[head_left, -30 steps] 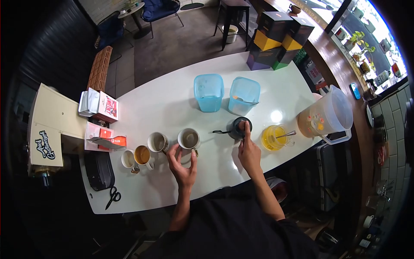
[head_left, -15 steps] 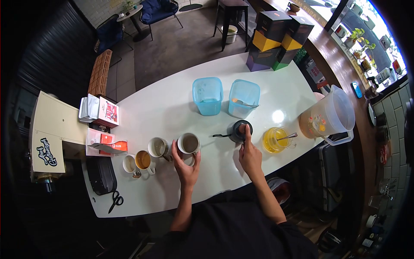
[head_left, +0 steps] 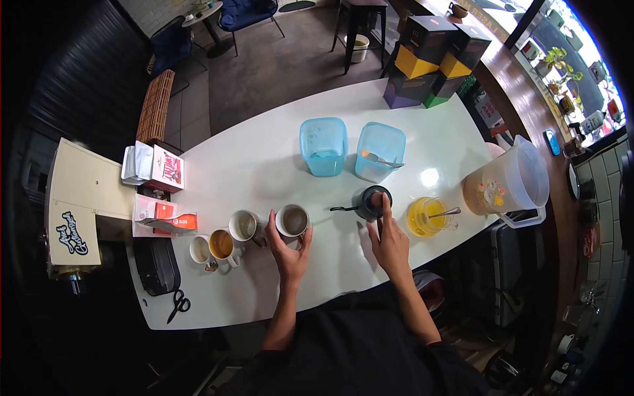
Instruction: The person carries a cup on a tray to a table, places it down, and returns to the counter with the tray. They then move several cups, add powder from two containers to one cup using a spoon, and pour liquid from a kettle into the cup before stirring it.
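My left hand (head_left: 288,252) wraps around a white mug (head_left: 292,221) holding a brownish drink on the white table (head_left: 251,158). My right hand (head_left: 389,241) rests with a fingertip on the lid of a small black gooseneck kettle (head_left: 370,202) and holds its handle. Left of the held mug stand another white mug (head_left: 243,226), a mug of orange-brown drink (head_left: 221,245) and a small white cup (head_left: 199,250).
Two blue plastic containers (head_left: 323,145) (head_left: 379,151), one with a spoon, stand behind. A glass of yellow liquid (head_left: 426,216) and a large clear pitcher (head_left: 507,185) sit right. Boxes and packets (head_left: 165,168), a black pouch (head_left: 154,266) and scissors (head_left: 176,305) lie left. Stacked boxes (head_left: 432,59) stand far back.
The view shifted slightly. My left hand has closed more snugly around the mug; my right hand stays on the black kettle with fingers a little more spread.
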A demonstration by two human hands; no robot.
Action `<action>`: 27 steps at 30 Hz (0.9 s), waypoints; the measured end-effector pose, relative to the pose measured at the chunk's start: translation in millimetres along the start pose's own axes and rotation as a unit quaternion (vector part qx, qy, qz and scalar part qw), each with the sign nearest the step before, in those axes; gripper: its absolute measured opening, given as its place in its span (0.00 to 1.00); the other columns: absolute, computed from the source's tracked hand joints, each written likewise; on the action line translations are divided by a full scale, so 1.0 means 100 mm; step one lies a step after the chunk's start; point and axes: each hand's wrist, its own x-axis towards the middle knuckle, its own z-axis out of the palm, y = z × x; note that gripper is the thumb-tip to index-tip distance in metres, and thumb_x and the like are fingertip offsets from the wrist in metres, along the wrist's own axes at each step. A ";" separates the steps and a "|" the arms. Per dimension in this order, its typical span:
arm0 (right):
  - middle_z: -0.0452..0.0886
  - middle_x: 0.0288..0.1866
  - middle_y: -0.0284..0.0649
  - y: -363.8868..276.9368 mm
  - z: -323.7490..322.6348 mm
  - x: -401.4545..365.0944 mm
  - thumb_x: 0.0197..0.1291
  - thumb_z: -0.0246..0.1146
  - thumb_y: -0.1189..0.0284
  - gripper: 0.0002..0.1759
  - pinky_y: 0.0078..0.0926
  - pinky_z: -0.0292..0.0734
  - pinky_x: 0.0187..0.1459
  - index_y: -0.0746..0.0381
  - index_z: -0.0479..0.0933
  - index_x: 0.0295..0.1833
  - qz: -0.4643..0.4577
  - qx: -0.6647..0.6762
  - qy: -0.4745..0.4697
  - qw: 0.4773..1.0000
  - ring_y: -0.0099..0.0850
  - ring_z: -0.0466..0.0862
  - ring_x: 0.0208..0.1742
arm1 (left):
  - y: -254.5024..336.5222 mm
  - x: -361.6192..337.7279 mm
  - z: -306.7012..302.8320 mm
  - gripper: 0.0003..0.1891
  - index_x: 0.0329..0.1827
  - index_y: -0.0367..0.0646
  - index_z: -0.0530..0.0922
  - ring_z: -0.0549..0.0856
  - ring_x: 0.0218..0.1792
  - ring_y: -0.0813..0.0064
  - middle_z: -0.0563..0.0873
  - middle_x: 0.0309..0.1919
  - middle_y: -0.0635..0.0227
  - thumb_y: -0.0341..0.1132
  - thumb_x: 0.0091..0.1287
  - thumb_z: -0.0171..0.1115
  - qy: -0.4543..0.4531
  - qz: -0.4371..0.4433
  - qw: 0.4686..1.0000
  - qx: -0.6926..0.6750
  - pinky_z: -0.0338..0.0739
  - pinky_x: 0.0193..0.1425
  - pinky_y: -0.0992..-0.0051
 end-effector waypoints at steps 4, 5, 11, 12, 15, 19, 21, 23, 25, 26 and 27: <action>0.80 0.34 0.48 -0.10 -0.23 0.04 0.64 0.63 0.68 0.40 0.41 0.75 0.32 0.60 0.53 0.77 0.025 -0.002 0.042 0.999 0.45 0.82 0.32 | -0.02 0.06 0.01 0.42 0.71 0.33 0.60 0.76 0.59 0.56 0.72 0.58 0.50 0.39 0.60 0.75 -0.007 0.034 0.998 0.060 0.72 0.62 0.60; 0.79 0.34 0.48 -0.12 -0.29 0.06 0.65 0.63 0.68 0.35 0.40 0.75 0.34 0.62 0.60 0.75 0.040 -0.005 0.058 0.998 0.44 0.82 0.34 | -0.03 0.07 0.02 0.41 0.70 0.33 0.61 0.76 0.59 0.57 0.73 0.57 0.51 0.39 0.59 0.75 -0.004 0.033 0.998 0.048 0.72 0.61 0.61; 0.77 0.30 0.46 -0.13 -0.61 0.45 0.66 0.63 0.70 0.11 0.36 0.72 0.31 0.67 0.76 0.46 0.028 0.081 0.160 0.983 0.39 0.78 0.28 | -0.03 0.10 0.05 0.39 0.66 0.35 0.62 0.77 0.58 0.61 0.74 0.56 0.54 0.38 0.57 0.76 -0.019 0.000 1.000 -0.025 0.71 0.63 0.61; 0.77 0.31 0.48 -0.13 -0.65 0.54 0.66 0.64 0.68 0.12 0.40 0.71 0.30 0.67 0.75 0.44 0.043 0.094 0.148 0.984 0.43 0.79 0.28 | -0.06 0.11 0.04 0.39 0.66 0.35 0.62 0.77 0.58 0.61 0.74 0.56 0.54 0.38 0.57 0.76 -0.016 0.001 1.000 -0.025 0.71 0.63 0.61; 0.76 0.25 0.49 -0.10 -0.68 0.83 0.67 0.63 0.67 0.15 0.41 0.68 0.27 0.68 0.73 0.34 0.041 0.077 0.147 0.985 0.45 0.76 0.23 | -0.13 0.13 0.03 0.38 0.64 0.36 0.62 0.77 0.57 0.63 0.74 0.55 0.55 0.38 0.56 0.77 -0.027 0.000 1.000 -0.014 0.72 0.62 0.62; 0.75 0.19 0.50 -0.13 -0.65 1.09 0.68 0.62 0.64 0.22 0.40 0.67 0.25 0.70 0.72 0.25 0.065 0.078 0.135 0.986 0.47 0.74 0.19 | -0.16 0.13 0.05 0.37 0.60 0.36 0.64 0.77 0.54 0.61 0.75 0.53 0.54 0.39 0.53 0.79 -0.011 -0.004 1.000 -0.020 0.72 0.61 0.61; 0.75 0.17 0.51 -0.16 -0.67 1.16 0.68 0.61 0.64 0.24 0.39 0.68 0.25 0.71 0.72 0.23 0.083 0.093 0.126 0.984 0.47 0.74 0.18 | -0.16 0.13 0.06 0.37 0.60 0.36 0.64 0.77 0.54 0.61 0.75 0.52 0.54 0.40 0.53 0.79 -0.008 -0.007 1.000 -0.026 0.72 0.61 0.60; 0.75 0.18 0.51 -0.19 -0.68 1.18 0.67 0.61 0.66 0.22 0.39 0.68 0.26 0.70 0.72 0.23 0.068 0.089 0.129 0.985 0.47 0.74 0.18 | -0.16 0.13 0.07 0.37 0.59 0.36 0.65 0.77 0.54 0.61 0.75 0.52 0.54 0.40 0.53 0.79 -0.009 -0.026 0.998 -0.054 0.72 0.61 0.60; 0.75 0.18 0.51 -0.19 -0.67 1.20 0.67 0.61 0.67 0.21 0.40 0.68 0.26 0.70 0.71 0.24 0.056 0.085 0.133 0.986 0.47 0.74 0.19 | -0.16 0.14 0.06 0.37 0.59 0.36 0.64 0.77 0.54 0.61 0.75 0.52 0.54 0.40 0.52 0.79 -0.007 -0.022 0.999 -0.049 0.72 0.61 0.61; 0.76 0.19 0.51 -0.16 -0.66 1.20 0.66 0.61 0.69 0.19 0.40 0.69 0.27 0.70 0.71 0.25 0.051 0.075 0.140 0.986 0.48 0.75 0.20 | -0.15 0.14 0.06 0.37 0.59 0.36 0.64 0.77 0.54 0.61 0.75 0.52 0.54 0.39 0.52 0.79 -0.009 -0.017 0.999 -0.045 0.72 0.61 0.61; 0.76 0.20 0.51 -0.14 -0.65 1.21 0.65 0.61 0.70 0.17 0.40 0.69 0.28 0.70 0.71 0.26 0.046 0.066 0.147 0.986 0.48 0.75 0.21 | -0.15 0.14 0.06 0.37 0.59 0.36 0.64 0.77 0.54 0.61 0.75 0.52 0.54 0.39 0.52 0.79 -0.009 -0.016 0.999 -0.045 0.72 0.61 0.61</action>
